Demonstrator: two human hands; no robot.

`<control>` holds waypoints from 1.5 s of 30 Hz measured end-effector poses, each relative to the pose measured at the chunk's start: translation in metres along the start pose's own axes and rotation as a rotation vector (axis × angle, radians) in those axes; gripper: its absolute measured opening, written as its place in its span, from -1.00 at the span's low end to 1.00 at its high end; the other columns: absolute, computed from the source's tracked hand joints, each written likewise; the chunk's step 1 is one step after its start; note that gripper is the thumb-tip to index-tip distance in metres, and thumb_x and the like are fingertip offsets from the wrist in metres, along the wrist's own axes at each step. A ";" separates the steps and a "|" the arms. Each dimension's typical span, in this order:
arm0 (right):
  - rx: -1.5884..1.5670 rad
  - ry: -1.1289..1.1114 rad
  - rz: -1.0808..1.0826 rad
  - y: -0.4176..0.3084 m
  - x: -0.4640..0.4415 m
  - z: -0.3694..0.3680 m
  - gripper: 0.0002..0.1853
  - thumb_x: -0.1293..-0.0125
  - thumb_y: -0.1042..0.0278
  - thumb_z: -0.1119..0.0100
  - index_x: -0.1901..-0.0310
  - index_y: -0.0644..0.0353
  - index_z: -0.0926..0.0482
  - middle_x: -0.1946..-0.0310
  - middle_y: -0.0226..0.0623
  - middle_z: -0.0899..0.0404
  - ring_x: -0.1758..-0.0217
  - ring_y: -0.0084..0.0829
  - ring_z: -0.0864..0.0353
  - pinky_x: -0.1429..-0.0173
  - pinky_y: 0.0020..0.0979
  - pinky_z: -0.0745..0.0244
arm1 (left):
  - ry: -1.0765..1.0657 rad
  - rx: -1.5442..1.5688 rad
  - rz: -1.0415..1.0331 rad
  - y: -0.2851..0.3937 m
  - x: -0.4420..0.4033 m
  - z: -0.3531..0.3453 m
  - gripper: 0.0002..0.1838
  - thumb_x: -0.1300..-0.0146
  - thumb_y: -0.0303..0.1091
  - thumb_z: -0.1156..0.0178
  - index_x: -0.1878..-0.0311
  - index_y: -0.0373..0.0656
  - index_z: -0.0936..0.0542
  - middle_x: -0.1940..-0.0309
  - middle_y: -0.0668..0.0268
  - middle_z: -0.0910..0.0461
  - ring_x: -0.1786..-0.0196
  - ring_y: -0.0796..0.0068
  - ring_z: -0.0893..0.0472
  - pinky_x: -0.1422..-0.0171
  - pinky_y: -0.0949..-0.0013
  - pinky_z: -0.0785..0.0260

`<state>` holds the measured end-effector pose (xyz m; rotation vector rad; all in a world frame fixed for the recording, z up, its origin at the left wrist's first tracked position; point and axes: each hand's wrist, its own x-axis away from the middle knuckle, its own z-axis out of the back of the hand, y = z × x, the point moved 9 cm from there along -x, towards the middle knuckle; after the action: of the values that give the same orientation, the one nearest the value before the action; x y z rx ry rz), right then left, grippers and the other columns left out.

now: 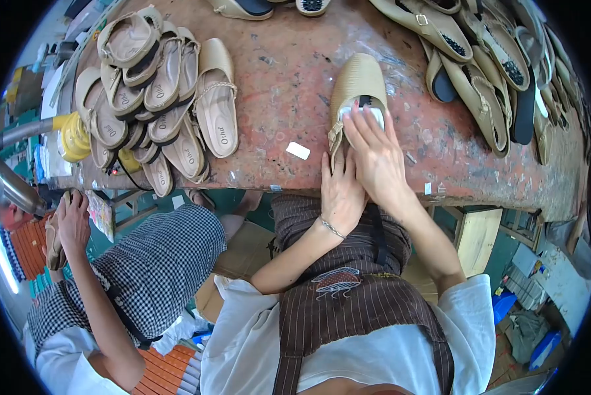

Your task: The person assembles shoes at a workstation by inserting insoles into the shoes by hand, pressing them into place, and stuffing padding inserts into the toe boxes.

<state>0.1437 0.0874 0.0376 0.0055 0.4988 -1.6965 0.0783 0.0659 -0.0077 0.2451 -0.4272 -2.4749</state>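
Observation:
A tan closed-toe shoe lies on the worn red workbench with its toe pointing away from me. My right hand reaches into its opening, fingers stretched out flat over a white pad inside. Dark patches show just beyond the fingertips. My left hand grips the shoe at its heel end, close under the right wrist; the heel is mostly hidden by both hands. A braided strap with a knot hangs at the shoe's left side. To the left, a small white card rests on the bench.
Stacked tan shoes with printed insoles occupy the bench's left side. More tan shoes with dark-patched insides are heaped at the right. A yellow roll sits by a metal pipe. On my left, a co-worker's hand holds a shoe.

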 end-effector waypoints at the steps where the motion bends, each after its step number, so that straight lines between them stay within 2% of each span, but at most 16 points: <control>1: -0.025 -0.011 0.001 -0.002 0.006 -0.003 -0.48 -0.17 0.51 -0.08 -0.23 0.33 -0.50 -0.21 0.04 -0.54 -0.38 -0.02 -0.44 -0.61 0.01 0.00 | -0.010 -0.027 0.014 0.000 -0.002 0.000 -0.30 -0.24 -0.13 -0.22 -0.38 -0.33 -0.37 -0.40 -0.06 -0.29 -0.53 -0.07 -0.16 -0.49 -0.24 -0.09; 5: 0.114 0.049 0.004 0.004 -0.023 -0.008 -0.53 -0.20 0.49 -0.06 -0.17 0.36 -0.52 -0.12 0.03 -0.58 -0.32 -0.03 -0.49 -0.60 0.00 -0.03 | -0.010 0.002 -0.049 0.001 0.004 -0.007 -0.28 -0.21 -0.14 -0.27 -0.37 -0.33 -0.38 -0.37 -0.09 -0.32 -0.52 -0.10 -0.17 -0.50 -0.24 -0.09; 7: 0.094 -0.308 -0.194 0.029 -0.043 -0.031 -0.59 -0.21 0.48 -0.05 -0.11 0.38 -0.53 -0.02 0.01 -0.59 -0.24 -0.04 -0.54 -0.59 0.00 -0.06 | -0.034 0.107 0.011 0.001 0.000 0.001 -0.26 -0.17 -0.15 -0.32 -0.36 -0.34 -0.39 -0.32 -0.10 -0.36 -0.51 -0.14 -0.18 -0.52 -0.22 -0.06; 11: 0.059 0.041 0.032 0.007 -0.029 -0.002 -0.59 -0.18 0.48 -0.05 -0.09 0.39 -0.51 0.02 0.05 -0.58 -0.21 0.00 -0.53 -0.58 0.04 -0.05 | 0.020 0.129 0.000 0.003 0.010 0.000 -0.27 -0.15 -0.18 -0.33 -0.34 -0.38 -0.40 -0.33 -0.11 -0.35 -0.49 -0.13 -0.21 -0.57 -0.17 -0.01; 16: 0.152 0.021 0.047 -0.002 -0.007 -0.010 -0.55 -0.15 0.48 -0.07 -0.11 0.43 -0.48 -0.03 0.08 -0.56 -0.25 0.03 -0.50 -0.59 0.07 0.01 | 0.067 0.029 -0.047 0.007 0.010 -0.002 -0.36 -0.18 -0.23 -0.29 -0.27 -0.42 -0.44 -0.31 -0.11 -0.37 -0.47 -0.12 -0.24 -0.53 -0.17 -0.09; 20: 0.073 -0.251 -0.114 0.025 -0.040 -0.030 -0.54 -0.14 0.47 -0.08 -0.11 0.46 -0.48 -0.02 0.08 -0.56 -0.23 0.00 -0.50 -0.58 0.06 0.00 | 0.035 0.102 0.009 0.003 0.004 0.005 -0.44 -0.20 -0.30 -0.26 -0.23 -0.43 -0.49 -0.23 -0.08 -0.45 -0.45 -0.11 -0.27 -0.50 -0.19 -0.12; 24: 0.202 -0.057 -0.083 -0.014 0.002 -0.018 -0.25 -0.12 0.44 -0.09 -0.36 0.66 -0.22 -0.30 0.43 -0.35 -0.47 0.20 -0.29 -0.62 0.19 0.18 | -0.017 0.177 0.013 -0.001 0.013 -0.017 -0.44 -0.28 -0.22 -0.08 -0.32 -0.25 -0.49 -0.27 -0.03 -0.44 -0.44 -0.03 -0.28 -0.61 -0.22 0.11; 27: 0.302 -0.073 -0.106 0.005 -0.009 -0.021 -0.31 -0.14 0.43 -0.07 -0.31 0.65 -0.30 -0.25 0.35 -0.43 -0.42 0.15 -0.38 -0.61 0.20 0.20 | -0.002 0.052 -0.019 0.002 0.013 -0.017 -0.44 -0.31 -0.21 -0.04 -0.32 -0.32 -0.46 -0.26 -0.02 -0.45 -0.44 -0.02 -0.29 -0.59 -0.22 0.07; 29: 0.175 -0.492 -0.274 0.039 -0.041 -0.047 -0.37 -0.13 0.27 -0.17 -0.20 0.55 -0.46 -0.18 0.23 -0.49 -0.31 0.11 -0.44 -0.62 0.20 0.24 | -0.017 0.000 0.011 0.005 0.003 0.000 -0.45 -0.33 -0.22 -0.01 -0.29 -0.39 -0.46 -0.29 -0.03 -0.43 -0.44 -0.01 -0.28 -0.56 -0.22 0.01; 33: 0.392 -0.080 -0.108 0.028 -0.011 -0.060 -0.41 -0.12 0.11 -0.25 -0.16 0.25 -0.55 -0.18 -0.12 -0.51 -0.33 -0.09 -0.38 -0.61 0.24 0.31 | -0.018 -0.076 0.012 0.004 0.017 -0.019 -0.45 -0.31 -0.20 0.03 -0.29 -0.29 -0.51 -0.39 0.02 -0.36 -0.53 -0.11 -0.16 -0.54 -0.19 -0.03; 36: 0.362 -0.278 -0.129 0.060 -0.039 -0.073 -0.72 -0.14 0.18 -0.20 0.27 0.25 -0.63 0.22 -0.15 -0.64 0.01 -0.21 -0.64 -0.66 0.18 0.38 | -0.107 -0.173 0.020 0.011 0.009 -0.017 -0.35 -0.31 -0.12 -0.07 -0.39 -0.31 -0.38 -0.40 0.04 -0.35 -0.52 0.00 -0.20 -0.59 -0.13 0.01; 40: 0.353 -0.278 -0.004 0.034 -0.054 -0.064 -0.78 -0.18 0.30 -0.11 0.33 0.31 -0.59 0.35 -0.07 -0.59 0.11 -0.15 -0.63 -0.66 0.17 0.35 | 0.005 -0.123 0.058 0.002 0.004 -0.013 -0.19 -0.26 0.02 -0.14 -0.48 -0.28 -0.27 -0.46 0.12 -0.28 -0.56 0.11 -0.14 -0.61 -0.08 0.06; 42: 0.352 -0.238 0.010 0.036 -0.049 -0.056 -0.78 -0.19 0.32 -0.09 0.35 0.32 -0.59 0.38 -0.04 -0.58 0.14 -0.13 -0.63 -0.66 0.16 0.33 | -0.250 0.164 0.056 0.006 0.009 -0.004 -0.09 -0.18 0.02 -0.28 -0.50 -0.28 -0.23 -0.50 0.12 -0.20 -0.60 0.10 -0.05 -0.64 -0.11 0.15; 43: 0.337 -0.156 0.037 0.035 -0.046 -0.052 -0.78 -0.18 0.35 -0.06 0.33 0.35 -0.58 0.42 -0.04 -0.57 0.19 -0.09 -0.63 -0.66 0.18 0.34 | -0.067 0.227 -0.026 0.008 0.010 0.025 -0.16 -0.14 -0.03 -0.37 -0.40 -0.34 -0.37 -0.34 0.05 -0.42 -0.44 0.11 -0.35 -0.49 -0.02 -0.18; 44: 0.316 -0.076 0.063 0.032 -0.045 -0.047 -0.78 -0.16 0.38 -0.03 0.32 0.38 -0.57 0.46 -0.03 -0.55 0.23 -0.05 -0.62 -0.66 0.19 0.34 | -0.055 0.221 -0.025 0.002 0.001 0.041 -0.16 -0.14 -0.03 -0.37 -0.40 -0.34 -0.37 -0.34 0.05 -0.42 -0.44 0.11 -0.35 -0.49 -0.02 -0.18; 45: 0.323 -0.171 0.002 0.039 -0.045 -0.053 -0.74 -0.14 0.35 -0.10 0.21 0.35 -0.59 0.38 -0.03 -0.61 0.15 -0.04 -0.64 -0.64 0.21 0.32 | -0.274 0.595 -0.187 0.015 -0.010 0.066 -0.31 -0.18 -0.07 -0.36 -0.26 -0.35 -0.48 -0.19 0.02 -0.52 -0.27 0.13 -0.48 -0.30 0.06 -0.32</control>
<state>0.1743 0.1435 -0.0104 0.0938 0.0950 -1.7420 0.0765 0.0764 0.0600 0.1877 -1.3114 -2.5075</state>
